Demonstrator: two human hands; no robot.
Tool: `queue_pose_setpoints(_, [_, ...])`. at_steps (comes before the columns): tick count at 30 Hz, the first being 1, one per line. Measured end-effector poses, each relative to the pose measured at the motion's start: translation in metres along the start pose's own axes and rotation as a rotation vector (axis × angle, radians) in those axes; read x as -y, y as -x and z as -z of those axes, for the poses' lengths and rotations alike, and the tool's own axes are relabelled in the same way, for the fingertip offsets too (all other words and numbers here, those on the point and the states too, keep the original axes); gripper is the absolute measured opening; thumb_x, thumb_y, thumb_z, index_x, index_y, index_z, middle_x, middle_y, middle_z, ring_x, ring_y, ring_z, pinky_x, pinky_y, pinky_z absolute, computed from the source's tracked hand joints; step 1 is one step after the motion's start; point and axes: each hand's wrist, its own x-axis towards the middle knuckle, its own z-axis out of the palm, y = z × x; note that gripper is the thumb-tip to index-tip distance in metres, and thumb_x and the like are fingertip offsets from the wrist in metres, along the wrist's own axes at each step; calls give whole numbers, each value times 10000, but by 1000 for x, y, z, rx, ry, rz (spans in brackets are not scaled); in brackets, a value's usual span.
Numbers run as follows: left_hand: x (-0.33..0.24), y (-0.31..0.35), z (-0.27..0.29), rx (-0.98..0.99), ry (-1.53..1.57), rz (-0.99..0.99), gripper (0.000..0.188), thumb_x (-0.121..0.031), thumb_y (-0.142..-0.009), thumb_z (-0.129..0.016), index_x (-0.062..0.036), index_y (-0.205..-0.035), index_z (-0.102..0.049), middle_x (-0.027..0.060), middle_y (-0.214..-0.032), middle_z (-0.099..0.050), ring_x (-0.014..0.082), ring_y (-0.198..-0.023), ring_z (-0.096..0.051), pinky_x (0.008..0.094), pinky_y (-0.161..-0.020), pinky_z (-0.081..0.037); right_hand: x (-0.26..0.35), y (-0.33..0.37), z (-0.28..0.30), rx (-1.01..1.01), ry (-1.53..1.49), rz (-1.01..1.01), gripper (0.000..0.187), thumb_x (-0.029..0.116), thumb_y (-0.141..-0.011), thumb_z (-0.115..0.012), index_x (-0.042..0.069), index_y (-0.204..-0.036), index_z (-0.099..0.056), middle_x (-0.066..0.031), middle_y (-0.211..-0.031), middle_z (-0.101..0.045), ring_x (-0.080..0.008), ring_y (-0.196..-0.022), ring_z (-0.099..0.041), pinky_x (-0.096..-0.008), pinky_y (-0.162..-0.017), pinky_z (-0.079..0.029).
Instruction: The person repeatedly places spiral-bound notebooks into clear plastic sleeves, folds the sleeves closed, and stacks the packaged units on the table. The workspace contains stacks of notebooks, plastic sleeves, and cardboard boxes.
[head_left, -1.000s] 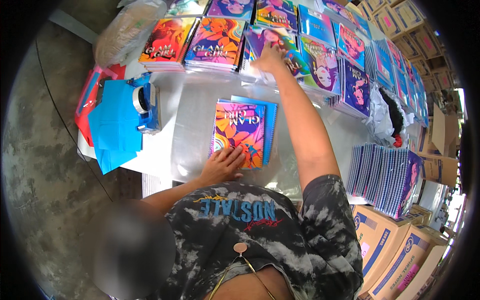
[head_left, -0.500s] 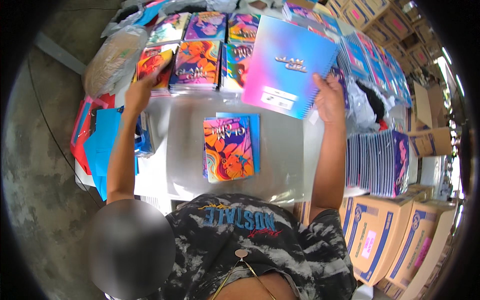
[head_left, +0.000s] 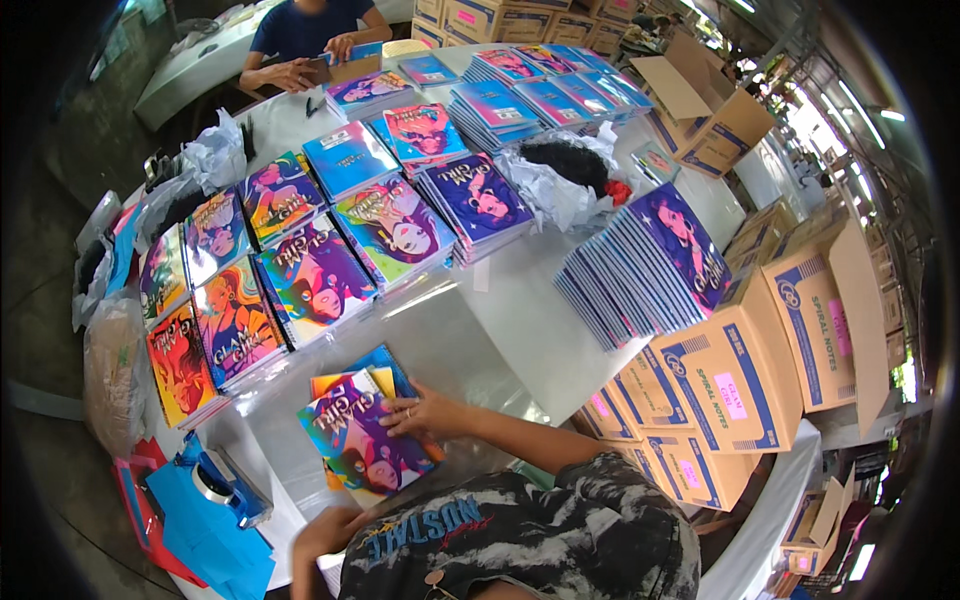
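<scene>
A loose pile of spiral notebooks lies on the table in front of me. Its top notebook (head_left: pixel 358 440), in purple and blue with a drawn face, sits askew over yellow- and blue-edged ones. My right hand (head_left: pixel 415 412), a ring on one finger, lies palm down across the right side of that cover, fingers stretched out. Just below the pile's near corner is my left hand (head_left: pixel 325 530); its fingers are partly hidden, and I see nothing held. Beyond the pile stand stacks of notebooks, including a rainbow-haired design (head_left: pixel 315 275) and an orange one (head_left: pixel 182 365).
A tall leaning row of notebooks (head_left: pixel 640 270) stands at the right, beside cardboard boxes (head_left: pixel 730 390). A tape dispenser (head_left: pixel 225 485) rests on blue sheets (head_left: pixel 190 530) at the left. Crumpled plastic (head_left: pixel 565 170) lies behind the stacks. Across the table, a co-worker's hands (head_left: pixel 315 65) handle a notebook.
The view has swung right. My right hand has come down from holding up a blue-pink notebook; my left hand has drawn back from the stacks. A purple notebook now tops the pile, not the orange one.
</scene>
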Motion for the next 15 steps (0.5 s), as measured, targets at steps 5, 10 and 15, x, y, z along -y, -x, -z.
queue_pose_setpoints(5, [46, 50, 93, -602, 529, -242, 272, -163, -889, -517, 32, -1059, -602, 152, -988, -643, 238, -931, -606, 338, -851, -444, -1, -43, 18, 298, 83, -113, 314, 51, -614, -583, 163, -888, -686, 32, -921, -673, -186, -1008, -569, -489, -996, -295])
queue_pose_setpoints(10, [87, 5, 226, -1204, -58, -131, 411, -222, -846, -588, 17, -1175, -525, 212, -1126, -580, 312, -1056, -559, 361, -904, -419, -38, -179, 71, -240, 225, -150, 202, 73, -715, -563, 101, -883, -671, -131, -845, -608, -310, -792, -561, -415, -686, -433])
queue_pose_setpoints(15, [165, -85, 367, -1463, -144, 19, 558, -323, -809, -620, 18, -1226, -476, 231, -1213, -514, 353, -1141, -480, 392, -970, -364, -134, -326, 98, -439, 156, -215, 245, 166, -812, -547, 36, -992, -651, -212, -945, -633, -372, -866, -602, -425, -781, -468])
